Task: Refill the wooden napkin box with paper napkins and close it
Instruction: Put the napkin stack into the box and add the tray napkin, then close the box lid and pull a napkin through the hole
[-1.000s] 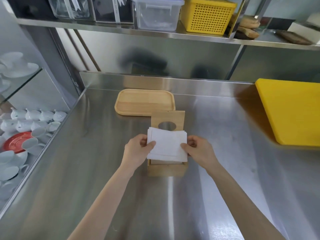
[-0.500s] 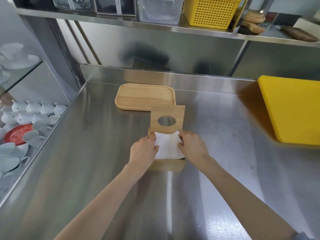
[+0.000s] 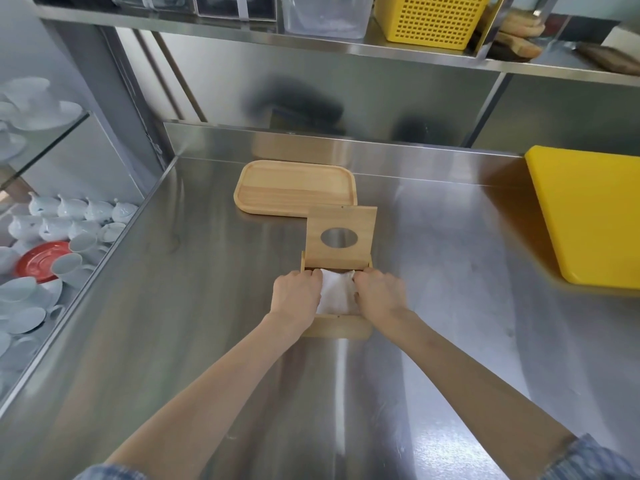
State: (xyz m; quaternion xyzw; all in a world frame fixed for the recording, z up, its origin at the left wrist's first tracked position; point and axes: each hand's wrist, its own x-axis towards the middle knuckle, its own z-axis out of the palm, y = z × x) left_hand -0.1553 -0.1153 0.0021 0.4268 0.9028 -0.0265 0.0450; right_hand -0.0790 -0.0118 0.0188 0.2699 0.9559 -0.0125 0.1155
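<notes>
The wooden napkin box (image 3: 337,329) sits in the middle of the steel counter. Its lid (image 3: 341,239), with an oval hole, stands raised at the far side. A stack of white paper napkins (image 3: 337,295) lies inside the box. My left hand (image 3: 296,292) covers the stack's left edge with fingers curled down on it. My right hand (image 3: 379,294) does the same on the right edge. The napkins' sides and the box walls are hidden under both hands.
A wooden tray (image 3: 296,187) lies just behind the box. A yellow cutting board (image 3: 588,216) rests at the right. White cups and a red saucer (image 3: 38,259) fill the shelf beyond the counter's left edge. A yellow basket (image 3: 433,19) stands on the overhead shelf.
The napkin stack went from above the box down into it. Both hands followed it down and now press its edges inside the box.
</notes>
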